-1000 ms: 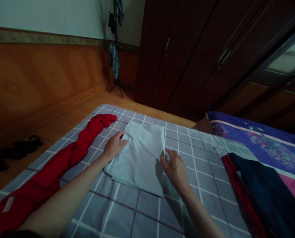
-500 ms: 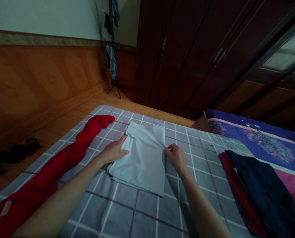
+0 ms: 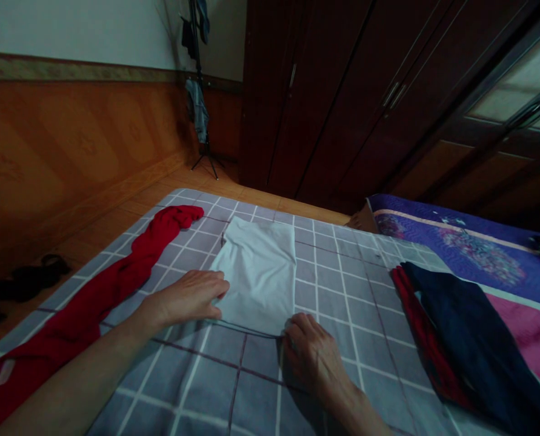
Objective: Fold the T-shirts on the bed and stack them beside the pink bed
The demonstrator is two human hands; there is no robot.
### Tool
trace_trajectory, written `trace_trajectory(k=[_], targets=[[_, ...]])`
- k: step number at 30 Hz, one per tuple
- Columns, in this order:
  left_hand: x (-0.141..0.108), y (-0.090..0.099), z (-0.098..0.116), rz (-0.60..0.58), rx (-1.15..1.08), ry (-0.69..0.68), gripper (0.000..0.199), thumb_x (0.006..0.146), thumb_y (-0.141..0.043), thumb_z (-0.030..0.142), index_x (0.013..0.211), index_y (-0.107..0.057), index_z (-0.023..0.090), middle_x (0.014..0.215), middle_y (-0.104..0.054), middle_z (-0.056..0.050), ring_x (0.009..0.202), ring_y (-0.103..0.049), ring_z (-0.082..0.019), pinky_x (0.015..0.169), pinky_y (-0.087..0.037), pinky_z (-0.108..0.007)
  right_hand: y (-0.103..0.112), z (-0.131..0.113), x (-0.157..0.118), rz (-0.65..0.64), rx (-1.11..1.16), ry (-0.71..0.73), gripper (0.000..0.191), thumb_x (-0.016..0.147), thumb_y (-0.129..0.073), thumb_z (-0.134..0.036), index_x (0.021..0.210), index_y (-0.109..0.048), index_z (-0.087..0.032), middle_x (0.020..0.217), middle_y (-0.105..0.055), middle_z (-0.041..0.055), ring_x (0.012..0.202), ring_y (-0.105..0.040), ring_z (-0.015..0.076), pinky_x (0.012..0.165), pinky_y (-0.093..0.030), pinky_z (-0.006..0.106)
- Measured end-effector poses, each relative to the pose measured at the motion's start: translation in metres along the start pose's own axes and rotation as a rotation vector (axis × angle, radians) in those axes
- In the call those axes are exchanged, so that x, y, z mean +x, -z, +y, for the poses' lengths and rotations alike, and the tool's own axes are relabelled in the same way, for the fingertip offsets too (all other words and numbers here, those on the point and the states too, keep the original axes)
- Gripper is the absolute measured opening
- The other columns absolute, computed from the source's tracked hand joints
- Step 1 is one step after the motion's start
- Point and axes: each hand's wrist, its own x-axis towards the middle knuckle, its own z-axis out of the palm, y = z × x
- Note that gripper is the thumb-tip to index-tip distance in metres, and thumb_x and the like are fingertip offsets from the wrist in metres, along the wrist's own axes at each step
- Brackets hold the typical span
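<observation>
A white garment (image 3: 258,272), folded to a near-rectangle, lies on the checked bedspread (image 3: 260,393); its exact kind does not show. My left hand (image 3: 190,297) rests against its near left corner, fingers stretched out and thumb apart from them. At the near right corner, my right hand (image 3: 310,348) has its fingers closed on the cloth edge, with the fingertips partly hidden. Slight wrinkles run across the garment's top layer. To the left, a red garment (image 3: 115,281) with a small white label is stretched in a long bunched strip, partly behind my left forearm.
On the right lies a stack of folded clothes, a dark blue garment (image 3: 460,321) beside a red one (image 3: 415,315). Beyond it is a purple and pink cover (image 3: 456,236). A dark wardrobe (image 3: 315,109) and a coat stand (image 3: 199,91) are at the back.
Both hands have moved toward me along the white garment's sides, down to its near corners. My right hand has gone from the middle of the right edge to the corner.
</observation>
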Motion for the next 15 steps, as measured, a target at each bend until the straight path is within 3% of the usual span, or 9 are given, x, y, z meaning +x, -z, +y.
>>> trace_trajectory(k=[3,8,12,15], targets=[[-0.008,-0.012,0.004,-0.019,0.037,-0.006,0.013,0.075,-0.064,0.023,0.081,-0.053,0.02,0.089,-0.057,-0.002,0.084,-0.055,-0.02,0.071,-0.041,-0.03,0.001,0.004,-0.002,0.075,0.071,0.009,0.017,0.081,-0.049,-0.008,0.071,-0.059,-0.017,0.075,-0.059,0.0051,0.069,-0.054,0.0166,0.061,-0.042,0.025],[-0.009,-0.028,0.0,0.085,0.009,-0.043,0.006,0.084,-0.049,0.016,0.08,-0.049,0.02,0.088,-0.055,-0.001,0.083,-0.054,-0.018,0.072,-0.041,-0.03,0.006,0.011,-0.009,0.181,0.262,-0.068,0.02,0.089,-0.045,-0.015,0.077,-0.061,-0.017,0.076,-0.06,0.005,0.067,-0.057,0.0136,0.06,-0.043,0.023],[-0.009,-0.035,-0.001,0.094,0.0,-0.059,0.012,0.085,-0.041,0.013,0.077,-0.047,0.021,0.084,-0.054,-0.001,0.08,-0.053,-0.018,0.07,-0.041,-0.03,0.003,0.013,-0.014,0.222,0.195,-0.076,0.019,0.088,-0.046,-0.015,0.075,-0.06,-0.016,0.075,-0.059,0.0051,0.066,-0.056,0.0139,0.06,-0.043,0.024],[-0.016,-0.04,-0.003,0.091,0.016,-0.033,0.007,0.081,-0.046,0.015,0.08,-0.049,0.022,0.09,-0.054,-0.002,0.084,-0.053,-0.019,0.074,-0.042,-0.032,0.001,0.008,-0.016,0.165,0.11,-0.057,0.013,0.083,-0.049,-0.012,0.084,-0.062,-0.016,0.081,-0.06,0.0062,0.071,-0.055,0.0163,0.064,-0.043,0.026]])
